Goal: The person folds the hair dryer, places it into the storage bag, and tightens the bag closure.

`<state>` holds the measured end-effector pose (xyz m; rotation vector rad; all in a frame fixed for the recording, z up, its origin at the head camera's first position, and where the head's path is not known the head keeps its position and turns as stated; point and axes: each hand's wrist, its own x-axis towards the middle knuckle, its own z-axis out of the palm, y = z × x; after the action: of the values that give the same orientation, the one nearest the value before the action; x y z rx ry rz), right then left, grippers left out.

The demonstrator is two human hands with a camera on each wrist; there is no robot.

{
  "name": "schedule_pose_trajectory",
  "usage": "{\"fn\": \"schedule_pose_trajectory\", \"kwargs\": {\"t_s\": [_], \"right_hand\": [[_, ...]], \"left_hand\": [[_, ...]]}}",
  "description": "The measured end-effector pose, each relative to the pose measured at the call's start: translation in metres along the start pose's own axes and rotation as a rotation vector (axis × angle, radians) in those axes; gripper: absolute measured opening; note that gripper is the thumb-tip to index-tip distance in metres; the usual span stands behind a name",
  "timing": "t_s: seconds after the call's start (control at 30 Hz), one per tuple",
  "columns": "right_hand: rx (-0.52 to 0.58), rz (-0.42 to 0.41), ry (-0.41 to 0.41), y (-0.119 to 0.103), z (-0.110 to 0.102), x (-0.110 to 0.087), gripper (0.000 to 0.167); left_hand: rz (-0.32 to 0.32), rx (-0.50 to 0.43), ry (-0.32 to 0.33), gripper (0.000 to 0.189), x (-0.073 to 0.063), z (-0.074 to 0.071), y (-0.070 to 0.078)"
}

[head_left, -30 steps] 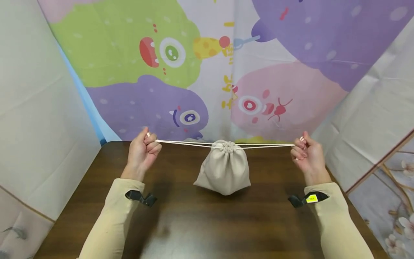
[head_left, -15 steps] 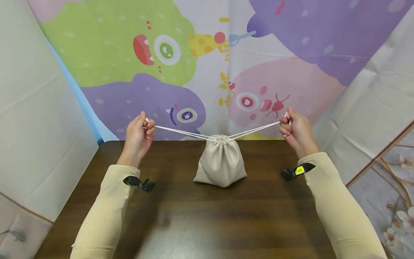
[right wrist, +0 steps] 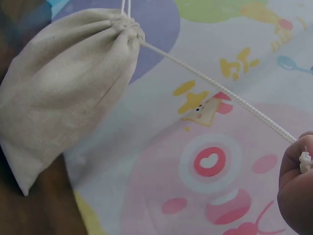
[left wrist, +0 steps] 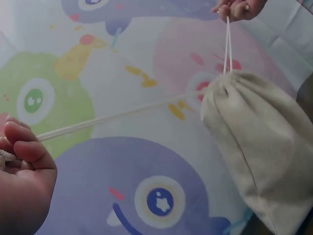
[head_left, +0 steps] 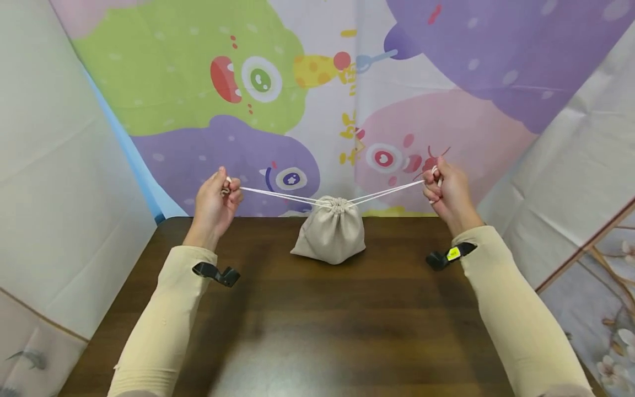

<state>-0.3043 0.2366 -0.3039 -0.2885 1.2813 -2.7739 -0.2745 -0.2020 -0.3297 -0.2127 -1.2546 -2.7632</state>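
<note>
A beige cloth drawstring bag [head_left: 329,234], its neck gathered shut, is held between the two hands by its white cords [head_left: 283,196]. My left hand [head_left: 214,204] grips the cord ends on the left, fingers curled round them. On the other side my right hand [head_left: 450,194] grips the right-hand cords [right wrist: 220,88] in the same way. Both cords run taut and slope down to the neck of the bag. In the right wrist view the bag [right wrist: 68,88] appears full-bodied with creased cloth. Whether its bottom touches the table cannot be told, and its contents are hidden.
Below lies a dark brown wooden table [head_left: 317,320]. A cartoon-printed curtain [head_left: 327,110] rises behind its far edge. Pale fabric panels stand at the left [head_left: 44,165] and right [head_left: 585,154]. Black straps with small cameras [head_left: 215,273] sit on both sleeves.
Both hands have risen and the right one has come inward. The cords went from nearly level to sloping down toward the bag, which has shifted up in the head view and slightly left.
</note>
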Motion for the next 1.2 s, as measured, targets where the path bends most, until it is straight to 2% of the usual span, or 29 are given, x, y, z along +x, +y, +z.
{"fn": "schedule_pose_trajectory", "kwargs": {"t_s": [0.17, 0.27, 0.37, 0.5, 0.6, 0.7, 0.83, 1.03, 1.2], "right_hand": [[0.022, 0.032, -0.029, 0.007, -0.019, -0.022, 0.053], [0.011, 0.046, -0.064, 0.009, -0.031, -0.036, 0.054], [0.002, 0.049, -0.079, 0.012, -0.039, -0.050, 0.052], [-0.010, 0.091, -0.078, 0.017, -0.048, -0.066, 0.051], [-0.048, 0.119, -0.093, 0.020, -0.052, -0.075, 0.050], [-0.085, 0.112, -0.116, 0.020, -0.054, -0.082, 0.048], [-0.099, 0.108, -0.142, 0.022, -0.057, -0.087, 0.045], [-0.115, 0.133, -0.165, 0.023, -0.063, -0.092, 0.044], [-0.182, 0.192, -0.183, 0.025, -0.074, -0.099, 0.045]], "left_hand": [[-0.038, 0.044, -0.078, 0.043, -0.024, -0.017, -0.007], [-0.040, 0.102, -0.116, 0.043, -0.036, -0.024, -0.010], [-0.033, 0.167, -0.129, 0.042, -0.043, -0.028, -0.014], [-0.047, 0.209, -0.124, 0.041, -0.051, -0.034, -0.020], [-0.043, 0.230, -0.113, 0.042, -0.055, -0.038, -0.023], [0.001, 0.265, -0.107, 0.041, -0.057, -0.038, -0.025], [0.041, 0.262, -0.121, 0.041, -0.059, -0.039, -0.026], [0.006, 0.216, -0.220, 0.039, -0.062, -0.042, -0.028], [-0.023, 0.251, -0.272, 0.038, -0.066, -0.044, -0.030]]}}
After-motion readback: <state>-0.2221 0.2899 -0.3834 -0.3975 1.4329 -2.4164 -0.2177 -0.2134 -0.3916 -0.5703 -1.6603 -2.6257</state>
